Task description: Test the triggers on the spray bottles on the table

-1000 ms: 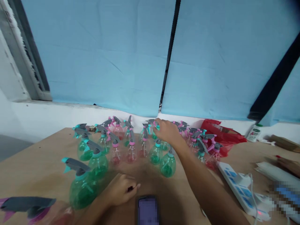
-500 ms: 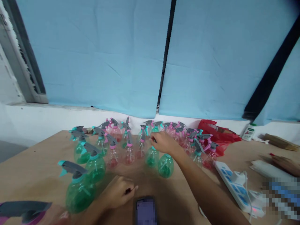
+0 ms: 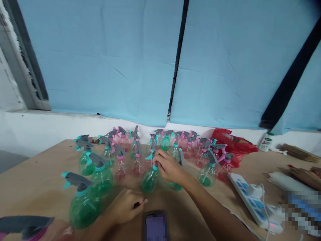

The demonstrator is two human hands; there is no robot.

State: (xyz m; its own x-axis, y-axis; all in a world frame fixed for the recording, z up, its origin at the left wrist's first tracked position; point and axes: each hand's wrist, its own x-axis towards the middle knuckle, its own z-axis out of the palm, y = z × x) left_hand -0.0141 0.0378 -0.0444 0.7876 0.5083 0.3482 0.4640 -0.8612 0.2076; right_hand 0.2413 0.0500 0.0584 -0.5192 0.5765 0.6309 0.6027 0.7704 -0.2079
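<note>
Green see-through plastic spray bottle (image 3: 149,179) with a teal collar and grey trigger head is the one in play, sitting tilted near the front middle of the brown wooden table (image 3: 37,180), just ahead of the big cluster. Right hand (image 3: 170,169) is wrapped around its neck and trigger, fingers curled shut on it. A second green bottle (image 3: 176,185) is tucked right behind that hand, mostly hidden, so I can't tell if the hand touches it too.

Left hand (image 3: 129,206) rests on the table closer in, fingers loosely curled into a half fist, holding nothing that I can see. Just to its right lies a dark smartphone (image 3: 155,225) flat on the wood, screen up.

Behind all that stands the crowd of small pink and green spray bottles (image 3: 140,150), upright, packed in rows toward the white ledge. Off to the left a larger green spray bottle (image 3: 84,204) stands nearest the camera, with another green one (image 3: 101,174) just behind it. On the right side there's a white power strip with blue switches (image 3: 250,201), a crumpled red plastic bag (image 3: 234,144) behind it, and a small white bottle with a green label (image 3: 266,142) on the ledge. Blue sheets (image 3: 112,60) cover the wall behind.
</note>
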